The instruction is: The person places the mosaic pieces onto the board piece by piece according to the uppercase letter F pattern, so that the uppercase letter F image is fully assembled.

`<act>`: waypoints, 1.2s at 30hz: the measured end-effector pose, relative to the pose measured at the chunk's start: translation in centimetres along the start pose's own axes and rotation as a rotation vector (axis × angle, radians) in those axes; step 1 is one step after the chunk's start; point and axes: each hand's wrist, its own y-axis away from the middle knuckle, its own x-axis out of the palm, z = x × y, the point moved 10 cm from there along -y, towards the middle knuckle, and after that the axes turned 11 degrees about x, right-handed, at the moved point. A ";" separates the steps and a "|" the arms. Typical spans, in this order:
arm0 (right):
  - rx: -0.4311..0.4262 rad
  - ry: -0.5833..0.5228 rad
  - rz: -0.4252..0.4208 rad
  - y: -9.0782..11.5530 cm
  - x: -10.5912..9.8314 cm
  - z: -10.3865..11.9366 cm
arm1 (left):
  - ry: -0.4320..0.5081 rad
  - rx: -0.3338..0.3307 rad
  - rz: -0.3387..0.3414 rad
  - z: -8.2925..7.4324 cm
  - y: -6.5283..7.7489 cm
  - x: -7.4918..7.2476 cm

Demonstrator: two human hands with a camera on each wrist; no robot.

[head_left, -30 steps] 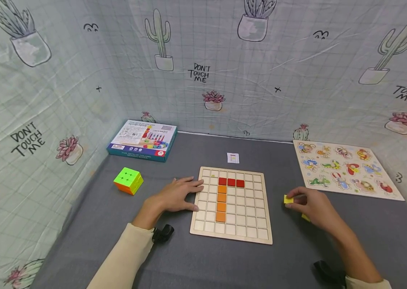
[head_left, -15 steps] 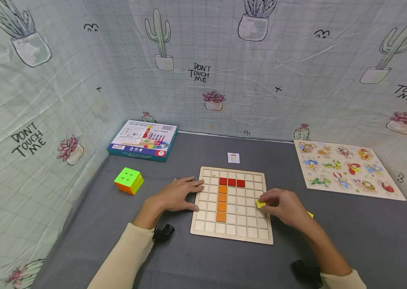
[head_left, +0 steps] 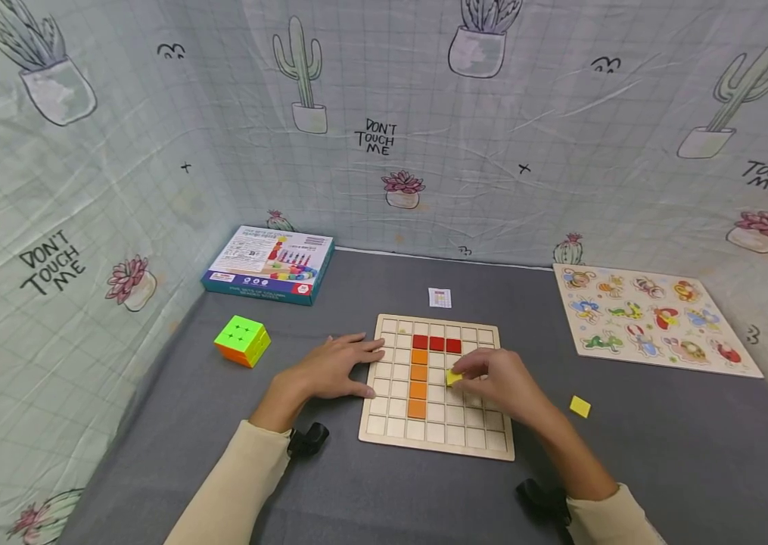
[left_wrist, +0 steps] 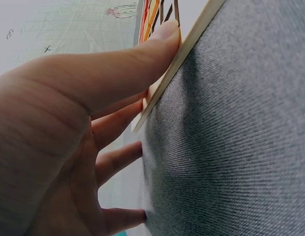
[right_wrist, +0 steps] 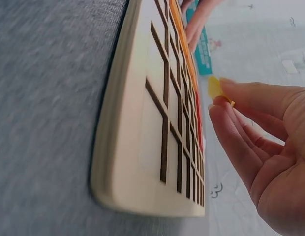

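A wooden grid board [head_left: 436,448] lies on the grey cloth. Several orange square tiles [head_left: 418,390] form a column in it, topped by a row of red tiles [head_left: 436,344]. My left hand [head_left: 337,369] rests at the board's left edge with fingers spread; in the left wrist view its thumb [left_wrist: 165,37] lies on the rim. Between thumb and fingertips my right hand [head_left: 502,384] pinches a yellow tile [right_wrist: 214,88] above the board, right of the orange column. Another yellow tile [head_left: 579,406] lies on the cloth to the right of the board.
Behind the board lies a small printed card [head_left: 439,297]. A puzzle cube [head_left: 243,341] sits to the left, with a flat game box [head_left: 269,265] farther back. At the right back is an insect picture board [head_left: 656,321]. A patterned sheet [head_left: 384,91] hangs behind and at the sides.
My right hand has carried the yellow tile leftward from beside the board to over its grid, uncovering the other yellow tile on the cloth. The left hand has stayed put.
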 end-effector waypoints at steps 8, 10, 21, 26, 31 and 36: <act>-0.019 -0.010 -0.001 -0.5 0.6 0.7 | -0.003 0.006 0.000 0.0 -0.1 -0.1; -0.017 -0.011 0.000 -0.7 0.8 0.8 | -0.006 0.005 0.002 0.0 -0.1 -0.1; 0.012 -0.004 -0.011 -1.4 2.2 1.1 | -0.002 0.005 0.004 0.0 -0.1 0.0; 0.030 0.002 -0.019 -1.4 2.3 1.2 | -0.002 0.007 0.004 0.0 0.0 -0.1; 0.040 0.009 -0.029 -1.5 2.3 1.3 | 0.000 0.014 0.001 -0.1 0.1 -0.2; 0.042 0.005 -0.030 -1.6 2.3 1.3 | 0.003 0.016 -0.001 -0.1 0.1 -0.2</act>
